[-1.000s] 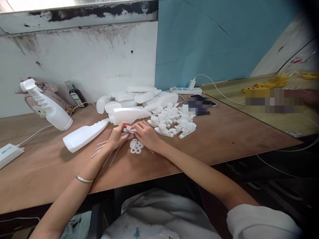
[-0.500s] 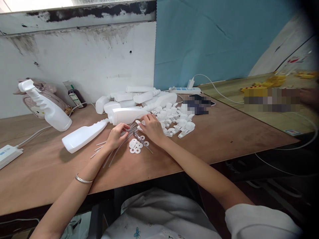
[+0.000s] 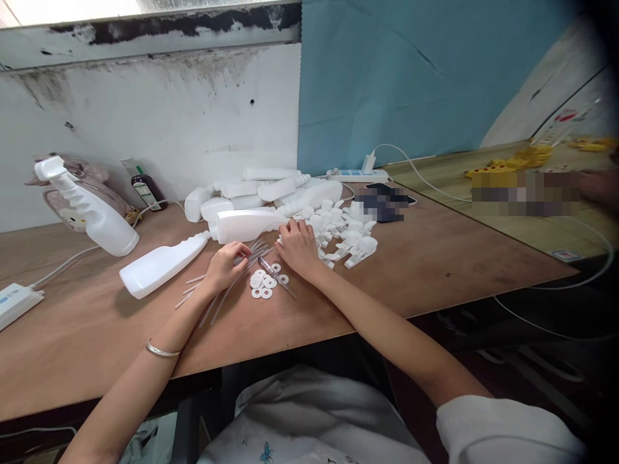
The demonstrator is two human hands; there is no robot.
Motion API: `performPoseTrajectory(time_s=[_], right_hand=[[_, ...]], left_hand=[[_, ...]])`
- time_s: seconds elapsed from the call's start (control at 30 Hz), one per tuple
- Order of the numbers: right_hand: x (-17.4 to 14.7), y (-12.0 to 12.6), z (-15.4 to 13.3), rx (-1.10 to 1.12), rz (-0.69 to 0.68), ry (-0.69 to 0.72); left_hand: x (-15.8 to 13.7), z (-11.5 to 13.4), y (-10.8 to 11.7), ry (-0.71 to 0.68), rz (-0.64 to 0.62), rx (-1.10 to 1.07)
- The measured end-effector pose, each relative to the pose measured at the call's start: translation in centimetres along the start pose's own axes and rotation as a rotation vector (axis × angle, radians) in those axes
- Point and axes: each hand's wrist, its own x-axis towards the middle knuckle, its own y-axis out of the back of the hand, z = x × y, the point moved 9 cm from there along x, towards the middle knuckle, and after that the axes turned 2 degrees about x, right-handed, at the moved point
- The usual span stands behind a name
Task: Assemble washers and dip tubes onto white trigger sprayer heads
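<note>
My left hand (image 3: 227, 265) rests over a bunch of thin grey tubes (image 3: 227, 298), its fingers loosely bent with a gap to the thumb. Bent downward at the left edge of a pile of white spray trigger heads (image 3: 358, 245) are the fingers of my right hand (image 3: 298, 248). Its fingertips are closed together, and what they hold is hidden. Between my hands lie several white ring washers (image 3: 262, 281) and a slim pointed tool (image 3: 276, 277) with a clear handle. Just behind my hands a white bottle (image 3: 244, 225) lies on its side.
More white bottles (image 3: 232, 189) lie heaped by the wall. At left, one bottle with a trigger head (image 3: 104, 219) stands tilted beside a lying bottle (image 3: 162, 267). A dark bottle (image 3: 146, 190), a power strip (image 3: 355, 174) and cables line the back. Another person's hand (image 3: 597, 188) is far right.
My right hand has drawn slightly back to the right, and the white piece seen at its fingertips before is out of sight. The left hand has stayed over the tubes.
</note>
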Motion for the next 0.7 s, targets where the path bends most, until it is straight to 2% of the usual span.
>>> performPoseTrajectory(time_s=[0.17,0.27,0.4,0.5,0.6,0.7], right_hand=[[0.0,1.2,-0.7,0.072,0.061,0.038],[-0.3,1.6,-1.8,0.153,0.099,0.137],[-1.2,0.6,-4.2,0.222,0.046,0.331],[-1.9,-0.7,-5.6,0.228,-0.026,0.418],[-2.0,-1.4,-5.7,0.29,-0.061,0.401],[-1.8,-1.6,-5.0,0.449,-0.081,0.31]], left_hand=[[-0.1,0.1,-0.1,-0.001,-0.011,0.011],[-0.1,0.1,0.0,-0.007,-0.007,0.018],[0.0,0.1,-0.2,-0.007,-0.025,0.035],[0.0,0.1,-0.3,-0.014,-0.039,0.042],[-0.1,0.1,-0.3,-0.027,-0.039,0.042],[-0.1,0.2,-0.2,-0.032,-0.031,0.058]])
